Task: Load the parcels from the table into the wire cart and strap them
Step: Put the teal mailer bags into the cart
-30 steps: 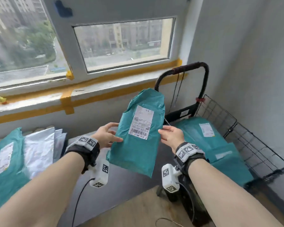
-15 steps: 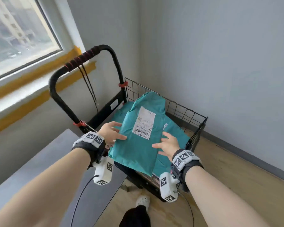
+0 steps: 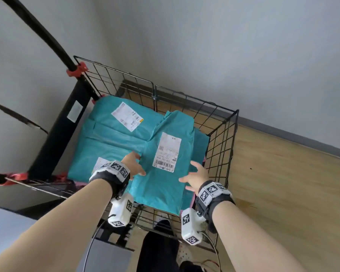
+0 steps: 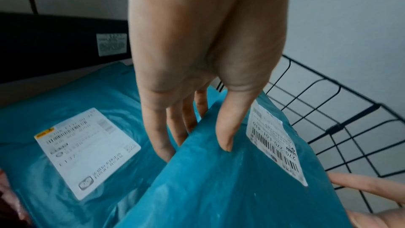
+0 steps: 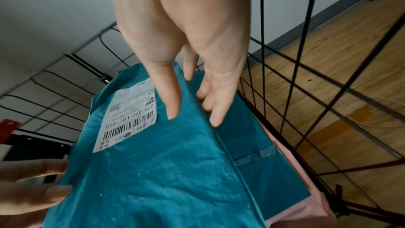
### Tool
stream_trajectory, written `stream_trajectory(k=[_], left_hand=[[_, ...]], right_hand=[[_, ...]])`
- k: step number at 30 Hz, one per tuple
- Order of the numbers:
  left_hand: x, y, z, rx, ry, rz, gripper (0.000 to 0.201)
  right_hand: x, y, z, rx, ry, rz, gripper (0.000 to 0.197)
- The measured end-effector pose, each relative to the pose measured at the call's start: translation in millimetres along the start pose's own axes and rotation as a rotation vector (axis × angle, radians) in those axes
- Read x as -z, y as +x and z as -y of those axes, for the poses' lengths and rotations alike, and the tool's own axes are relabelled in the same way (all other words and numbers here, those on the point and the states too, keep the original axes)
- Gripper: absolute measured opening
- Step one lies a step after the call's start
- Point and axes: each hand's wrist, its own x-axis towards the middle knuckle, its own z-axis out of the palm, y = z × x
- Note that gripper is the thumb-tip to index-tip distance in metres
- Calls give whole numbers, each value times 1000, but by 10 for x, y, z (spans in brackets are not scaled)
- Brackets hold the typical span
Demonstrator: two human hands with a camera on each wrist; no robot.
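head view: a teal parcel (image 3: 165,173) with a white barcode label sits low in the wire cart (image 3: 220,134), lying over other teal parcels (image 3: 110,138) already in it. the left hand (image 3: 133,166) grasps the parcel's left edge, thumb on top. the right hand (image 3: 196,176) is at its right edge, close to the cart's right wire wall, fingers spread. the cart's black handle post (image 3: 67,61) rises at the cart's far left corner, and a wooden floor (image 3: 283,183) lies beyond the wire wall.

left wrist view: the left hand (image 4: 197,75) pinches the parcel (image 4: 230,179), thumb on its upper face beside the label, fingers beneath the edge. a lower teal parcel (image 4: 65,110) lies under it in the cart (image 4: 339,127).

right wrist view: the right hand (image 5: 186,49) pinches the parcel (image 5: 164,162), thumb on top, fingers tucked under the edge next to the cart's wire wall (image 5: 285,93). a pink layer (image 5: 306,205) shows beneath the teal parcels.
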Motion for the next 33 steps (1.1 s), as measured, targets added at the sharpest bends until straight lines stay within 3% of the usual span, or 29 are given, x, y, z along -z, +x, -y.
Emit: stream_trajectory(k=[9,17,21,26,33], left_hand=[[-221,478,93,1,196,99,58],[-148,310,37,-75,232,64,56],[50,-70,-55,-96,252,-29,49],[267,-796,-10,-122,273,-256,41],[213,-2127,544,-68,149,-601,33]], right_hand=[[-89,475,-190,-202,-144,36,96],[-138,381,-71,-100,-282,123,95],[-125,125,153,56,-452,137,85],[-135,-448,461,450,-791,225,56],[-349,-1577,592,917,-1141,319,43]])
